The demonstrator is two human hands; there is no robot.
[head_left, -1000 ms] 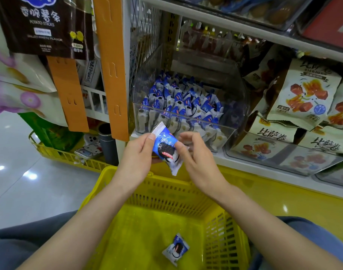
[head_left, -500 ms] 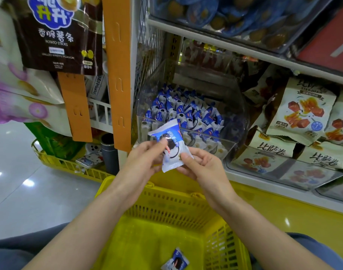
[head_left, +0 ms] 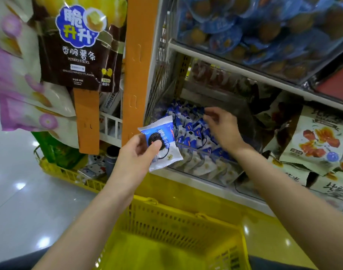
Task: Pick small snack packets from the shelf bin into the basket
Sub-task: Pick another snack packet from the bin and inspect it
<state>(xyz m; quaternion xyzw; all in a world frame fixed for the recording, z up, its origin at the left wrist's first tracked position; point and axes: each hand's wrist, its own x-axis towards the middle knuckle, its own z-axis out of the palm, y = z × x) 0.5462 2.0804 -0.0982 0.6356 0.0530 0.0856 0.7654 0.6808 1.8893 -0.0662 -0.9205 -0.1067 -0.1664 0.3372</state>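
My left hand (head_left: 136, 154) grips a small blue-and-white cookie packet (head_left: 162, 140) in front of the shelf, thumb across its face. The clear shelf bin (head_left: 203, 152) behind it holds several more of the same packets (head_left: 190, 129). My right hand (head_left: 222, 129) reaches into the bin over the packets, fingers spread, nothing held. The yellow basket (head_left: 176, 217) sits below both arms; only its near part shows.
Orange shelf strips (head_left: 136, 75) stand left of the bin, with hanging snack bags (head_left: 77, 45) beside them. Larger snack bags (head_left: 318, 145) fill the shelf to the right. An upper shelf (head_left: 235, 61) overhangs the bin. A second yellow basket (head_left: 69, 174) sits low left.
My right hand let go of the packet and moved up into the bin. The left hand now holds the packet alone. The view tilted upward.
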